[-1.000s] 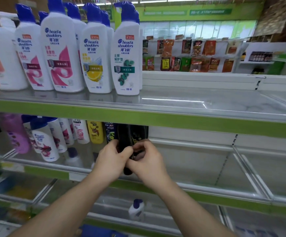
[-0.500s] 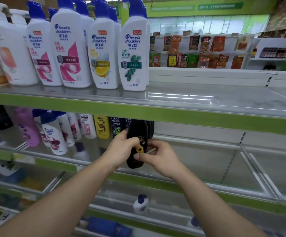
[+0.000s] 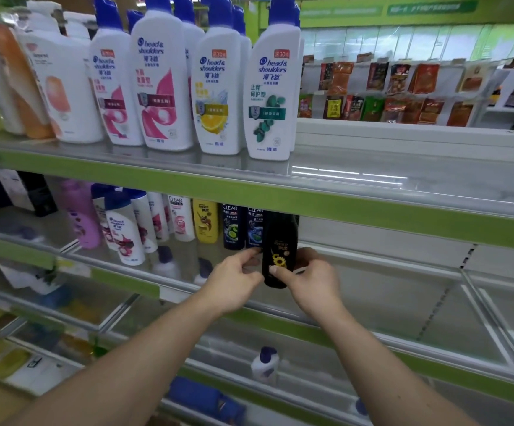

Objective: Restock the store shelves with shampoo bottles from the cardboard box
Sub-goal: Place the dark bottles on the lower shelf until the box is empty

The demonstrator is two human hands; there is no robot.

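Both hands clamp one black bottle point(image 3: 281, 241): left hand point(image 3: 234, 279) pinching its edge, right hand point(image 3: 314, 282) wrapping it, upright beside the row point(image 3: 231, 229). Right of my hands the shelf point(image 3: 387, 290) lies bare; plenty left, I judge.

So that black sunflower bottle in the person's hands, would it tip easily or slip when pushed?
The black bottle looks tall and narrow, so a nudge up high would probably tip it. Its smooth plastic may be slippery; the right hand pinches it low, thumb in front. It shows no dent there, so it is likely stiff.
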